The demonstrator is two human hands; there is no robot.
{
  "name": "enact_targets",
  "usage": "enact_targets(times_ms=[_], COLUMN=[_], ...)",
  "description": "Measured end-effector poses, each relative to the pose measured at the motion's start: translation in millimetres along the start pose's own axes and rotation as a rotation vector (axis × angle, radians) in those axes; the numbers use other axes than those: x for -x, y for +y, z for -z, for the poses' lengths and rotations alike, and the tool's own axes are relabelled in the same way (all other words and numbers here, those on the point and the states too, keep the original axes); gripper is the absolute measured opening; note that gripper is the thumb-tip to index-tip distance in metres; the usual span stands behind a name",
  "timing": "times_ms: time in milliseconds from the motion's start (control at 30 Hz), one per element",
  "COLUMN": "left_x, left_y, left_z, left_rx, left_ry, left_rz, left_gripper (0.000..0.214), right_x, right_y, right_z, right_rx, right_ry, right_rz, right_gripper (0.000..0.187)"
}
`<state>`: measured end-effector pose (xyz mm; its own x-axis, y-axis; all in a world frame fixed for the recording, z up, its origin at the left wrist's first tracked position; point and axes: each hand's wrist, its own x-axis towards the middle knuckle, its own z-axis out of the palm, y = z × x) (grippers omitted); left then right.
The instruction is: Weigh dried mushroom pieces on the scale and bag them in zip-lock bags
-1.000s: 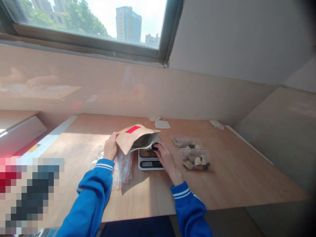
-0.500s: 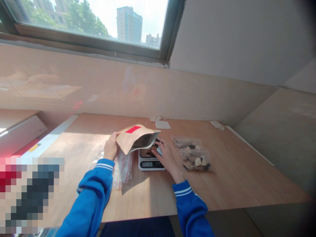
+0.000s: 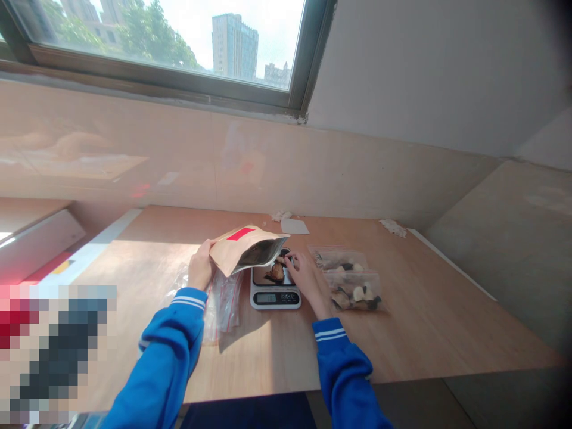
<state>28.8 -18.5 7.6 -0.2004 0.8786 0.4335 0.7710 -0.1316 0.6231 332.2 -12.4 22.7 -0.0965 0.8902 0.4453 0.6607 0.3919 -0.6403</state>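
Change, dried pieces: brown and black dried pieces [image 3: 276, 272] now lie in plain sight on the platform of the scale [image 3: 275, 300]; half a second ago the right hand largely covers them, and a second ago a dark piece is in its fingers by the bag's mouth.
Change, right hand: the right hand [image 3: 307, 277] is drawn back slightly toward 3 o'clock, uncovering more of the platform and the front controls.
No change, kraft bag: the kraft bag [image 3: 245, 243] and the left hand [image 3: 201, 266] keep essentially the same pose across all frames.
Kraft bag, position: raised at 10 to 11 o'clock of the scale, its mouth overlapping the platform's upper corner in view.
Kraft bag, direction: tilted, gaping mouth facing about 4 o'clock, silvery lining visible; red label [image 3: 241, 233] uppermost.
Kraft bag, long axis: visible outline longest from 9 to 3 o'clock; foreshortened, true axis uncertain.
Left fingers: clasping the bag's 9 o'clock end; mostly hidden behind it, spacing cannot be told.
Right fingers: bent, tips close together beside the upper piece; whether they pinch it, cannot tell.
Display: lit, digits too small to read.
Around the scale: filled clear bags [image 3: 357, 293] at 3 o'clock; flat clear bags [image 3: 227, 304] at 8 o'clock.
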Motion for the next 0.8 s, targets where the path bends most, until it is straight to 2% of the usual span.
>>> enact_targets(times_ms=[333, 500, 700, 800], left_x=[-0.1, -0.4, -0.3, -0.5], left_y=[-0.5, -0.6, -1.7, -2.3], left_z=[0.5, 0.1, -0.9, -1.2], left_rx=[0.005, 0.006, 0.004, 0.012], left_ry=[-0.01, -0.01, 0.001, 0.003], left_rz=[0.01, 0.015, 0.005, -0.005], left_gripper=[0.034, 0.034, 0.034, 0.034], right_x=[-1.0, 3.1, 4.8, 4.9], right_y=[11.4, 14.1, -2.2, -7.2], right_z=[-5.5, -2.1, 1.4, 0.8], right_rx=[-0.1, -0.061, 0.057, 0.088], right_ry=[0.082, 0.047, 0.016, 0.037], right_rz=[-0.15, -0.082, 0.073, 0.048], right_gripper=[0.026, 0.026, 0.02, 0.02])
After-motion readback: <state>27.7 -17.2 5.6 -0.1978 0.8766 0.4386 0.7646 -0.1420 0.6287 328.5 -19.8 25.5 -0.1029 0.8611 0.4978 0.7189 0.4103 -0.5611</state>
